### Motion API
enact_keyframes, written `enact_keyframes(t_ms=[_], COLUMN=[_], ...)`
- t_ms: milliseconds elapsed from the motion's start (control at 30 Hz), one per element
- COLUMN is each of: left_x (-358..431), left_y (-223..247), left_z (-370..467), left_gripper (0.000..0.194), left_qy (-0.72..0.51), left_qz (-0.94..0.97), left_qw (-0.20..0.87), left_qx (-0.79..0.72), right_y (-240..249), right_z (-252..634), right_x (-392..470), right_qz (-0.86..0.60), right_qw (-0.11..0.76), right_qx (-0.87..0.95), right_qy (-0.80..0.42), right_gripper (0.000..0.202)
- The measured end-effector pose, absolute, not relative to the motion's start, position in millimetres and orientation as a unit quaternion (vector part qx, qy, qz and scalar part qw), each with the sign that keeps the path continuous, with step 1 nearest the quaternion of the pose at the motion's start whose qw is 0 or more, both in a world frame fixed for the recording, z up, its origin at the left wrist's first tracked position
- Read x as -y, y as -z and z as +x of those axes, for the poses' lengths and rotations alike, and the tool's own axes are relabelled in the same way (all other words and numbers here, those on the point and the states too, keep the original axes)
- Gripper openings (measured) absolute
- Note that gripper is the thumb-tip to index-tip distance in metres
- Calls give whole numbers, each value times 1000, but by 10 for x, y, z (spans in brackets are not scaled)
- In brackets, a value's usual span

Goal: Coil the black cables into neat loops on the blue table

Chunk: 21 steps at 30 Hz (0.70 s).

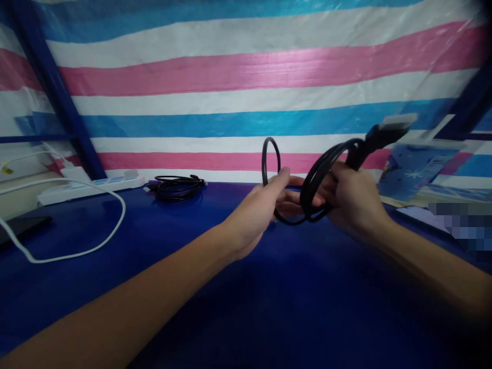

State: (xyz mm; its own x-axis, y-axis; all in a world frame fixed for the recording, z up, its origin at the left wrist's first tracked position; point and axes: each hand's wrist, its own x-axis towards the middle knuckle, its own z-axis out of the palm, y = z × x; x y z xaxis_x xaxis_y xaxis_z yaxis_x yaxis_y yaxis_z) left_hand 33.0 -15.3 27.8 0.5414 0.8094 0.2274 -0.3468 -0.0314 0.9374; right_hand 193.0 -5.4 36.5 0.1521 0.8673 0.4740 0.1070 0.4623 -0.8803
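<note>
A black cable (313, 187) hangs in several loops above the blue table, between my two hands. My right hand (355, 192) is closed around the gathered loops. One plug (386, 134) of the cable, with a pale, blurred tip, sticks up and to the right out of that hand. My left hand (265, 197) is closed on a single loop of the same cable, thumb on top and fingers reaching toward the coil. The cable's other end is not visible.
Another coiled black cable (177, 187) lies on the blue table (246, 302) at the back left. Beside it are a white power strip (92, 188), a white cord (122, 215) and a dark flat object (25, 228). At right are a blue packet (417, 169) and a phone-like device (423, 218).
</note>
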Motion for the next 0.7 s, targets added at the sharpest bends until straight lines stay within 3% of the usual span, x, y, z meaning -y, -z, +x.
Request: enact_keyframes(t_ms=[67, 200, 333, 467, 600, 633, 700], left_x=[183, 150, 176, 280, 378, 386, 369], left_y=[-254, -239, -171, -137, -248, -286, -352], left_z=[350, 284, 294, 342, 332, 321, 290], left_gripper=[46, 66, 71, 56, 42, 40, 37], left_qy=[-439, -360, -248, -204, -146, -142, -141], left_qz=[604, 657, 650, 661, 693, 704, 731], left_qw=[629, 632, 700, 707, 693, 681, 649], left_qx=[-216, -197, -164, -147, -137, -142, -158], right_y=[-345, -307, -272, -273, -337, -359, -400], right_z=[1855, 1773, 1774, 1763, 1756, 1760, 1774], right_x=[78, 156, 202, 211, 239, 248, 260], right_qz=[-443, -432, -414, -436, -404, -393, -401], right_qw=[635, 549, 465, 412, 441, 447, 444], right_qx=[569, 687, 773, 800, 779, 780, 792], right_qy=[-278, -200, -123, -16, 188, 193, 123], right_gripper=[12, 57, 68, 48, 16, 13, 25])
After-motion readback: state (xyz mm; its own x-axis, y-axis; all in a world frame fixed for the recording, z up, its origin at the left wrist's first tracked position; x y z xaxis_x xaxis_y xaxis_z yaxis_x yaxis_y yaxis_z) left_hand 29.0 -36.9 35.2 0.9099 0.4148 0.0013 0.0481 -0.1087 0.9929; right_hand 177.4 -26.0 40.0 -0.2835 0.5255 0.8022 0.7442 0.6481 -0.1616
